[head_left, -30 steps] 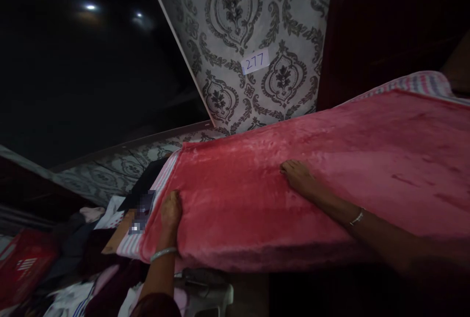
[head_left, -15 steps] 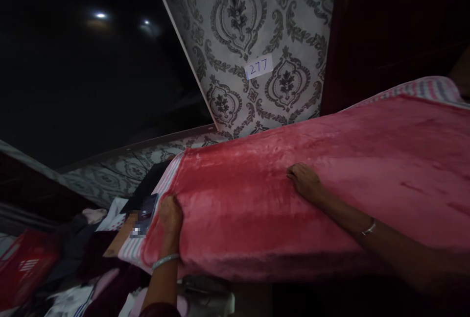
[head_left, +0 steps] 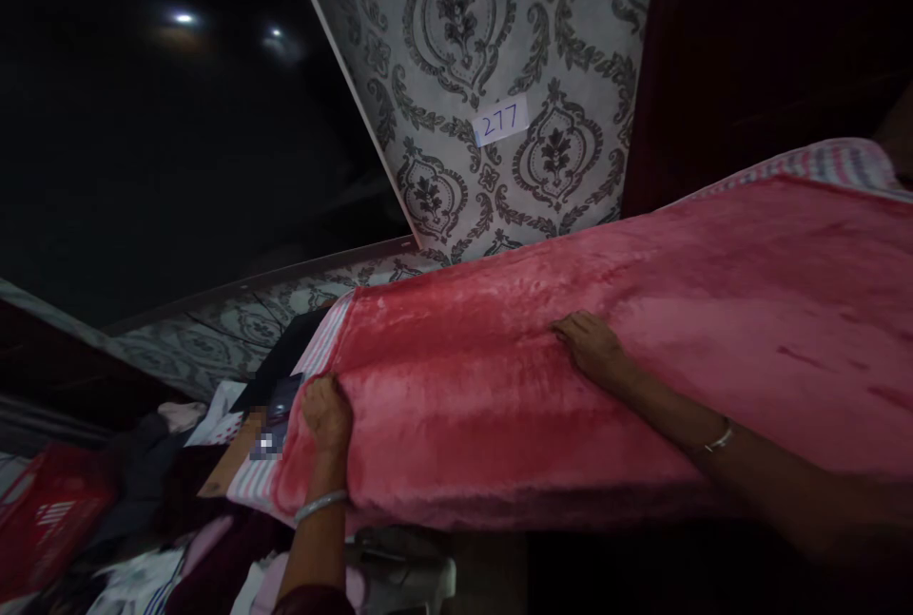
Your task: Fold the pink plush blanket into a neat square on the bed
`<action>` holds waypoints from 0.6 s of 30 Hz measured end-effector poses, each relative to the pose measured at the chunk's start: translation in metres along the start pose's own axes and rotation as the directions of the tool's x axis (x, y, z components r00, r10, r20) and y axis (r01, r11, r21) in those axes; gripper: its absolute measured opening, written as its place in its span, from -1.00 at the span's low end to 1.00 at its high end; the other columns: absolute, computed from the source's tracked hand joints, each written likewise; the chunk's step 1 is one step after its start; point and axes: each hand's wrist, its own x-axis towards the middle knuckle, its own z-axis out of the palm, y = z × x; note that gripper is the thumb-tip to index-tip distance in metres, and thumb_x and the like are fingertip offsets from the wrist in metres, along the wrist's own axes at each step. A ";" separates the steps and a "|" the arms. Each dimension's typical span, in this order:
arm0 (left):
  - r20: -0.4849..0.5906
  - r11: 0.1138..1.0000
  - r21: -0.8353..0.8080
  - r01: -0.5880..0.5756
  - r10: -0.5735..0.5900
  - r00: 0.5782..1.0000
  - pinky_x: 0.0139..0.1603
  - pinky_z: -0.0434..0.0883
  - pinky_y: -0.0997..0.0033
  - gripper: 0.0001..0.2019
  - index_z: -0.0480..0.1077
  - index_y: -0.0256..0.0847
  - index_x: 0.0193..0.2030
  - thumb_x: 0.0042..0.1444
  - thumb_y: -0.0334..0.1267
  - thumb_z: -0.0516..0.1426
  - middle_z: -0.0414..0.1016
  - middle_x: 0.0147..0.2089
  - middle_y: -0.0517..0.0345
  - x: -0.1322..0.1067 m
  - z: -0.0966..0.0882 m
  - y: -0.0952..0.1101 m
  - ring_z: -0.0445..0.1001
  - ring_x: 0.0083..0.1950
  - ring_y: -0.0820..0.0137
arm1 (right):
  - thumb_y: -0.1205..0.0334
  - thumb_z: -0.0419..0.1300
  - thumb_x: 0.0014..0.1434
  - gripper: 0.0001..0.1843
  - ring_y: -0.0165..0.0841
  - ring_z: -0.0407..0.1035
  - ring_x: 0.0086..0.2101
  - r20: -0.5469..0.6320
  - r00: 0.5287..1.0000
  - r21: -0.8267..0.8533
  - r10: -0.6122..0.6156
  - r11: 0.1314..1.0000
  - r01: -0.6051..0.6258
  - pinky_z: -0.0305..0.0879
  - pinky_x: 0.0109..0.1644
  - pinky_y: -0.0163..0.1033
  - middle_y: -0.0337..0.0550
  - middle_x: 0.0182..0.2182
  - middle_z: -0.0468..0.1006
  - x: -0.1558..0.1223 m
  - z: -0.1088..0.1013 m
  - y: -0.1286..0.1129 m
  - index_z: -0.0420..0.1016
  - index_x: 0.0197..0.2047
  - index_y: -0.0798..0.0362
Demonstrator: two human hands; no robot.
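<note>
A red plush blanket point(head_left: 642, 311) lies spread over a raised surface, on top of a pink and white striped sheet point(head_left: 820, 163). My left hand point(head_left: 326, 415) rests at the blanket's left corner with its fingers curled over the edge, gripping the fabric. A silver bangle sits on that wrist. My right hand point(head_left: 592, 347) lies flat on the blanket's middle, fingers stretched out and pressing down. It wears a thin bracelet further up the arm.
A wall with grey damask wallpaper point(head_left: 463, 73) carries a paper label reading 277 point(head_left: 499, 121). A dark phone-like object point(head_left: 281, 398) lies left of the blanket corner. Clothes and a red bag point(head_left: 43, 510) are piled at lower left. A white stool point(head_left: 406, 577) stands below.
My left hand has slid slightly left along the blanket's edge. My right hand has stayed nearly in place, flat on the blanket.
</note>
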 end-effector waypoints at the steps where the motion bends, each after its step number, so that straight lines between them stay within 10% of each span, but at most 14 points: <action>1: -0.011 1.000 -0.004 -0.009 0.009 1.000 0.04 0.34 0.15 -0.64 0.43 -0.27 0.00 0.29 -0.40 -0.16 0.50 -0.17 -0.10 0.000 0.000 0.001 0.43 -0.06 0.14 | 0.37 -0.06 0.37 -0.65 -0.21 0.33 -0.25 0.018 1.000 0.003 -0.011 1.000 0.011 0.24 -0.11 -0.13 0.00 -0.31 0.52 0.000 0.000 0.001 0.56 -0.10 0.11; 18: -0.058 1.000 -0.010 0.012 -0.012 0.998 0.02 0.35 0.12 -0.73 0.39 -0.20 -0.22 0.27 -0.40 -0.13 0.40 -0.25 -0.05 -0.001 -0.005 0.005 0.40 -0.09 0.13 | 0.37 0.03 0.36 -0.74 -0.26 0.36 -0.26 0.213 0.969 0.114 -0.123 0.988 0.100 0.19 -0.13 -0.17 -0.05 -0.29 0.52 -0.003 -0.013 0.003 0.55 -0.24 0.08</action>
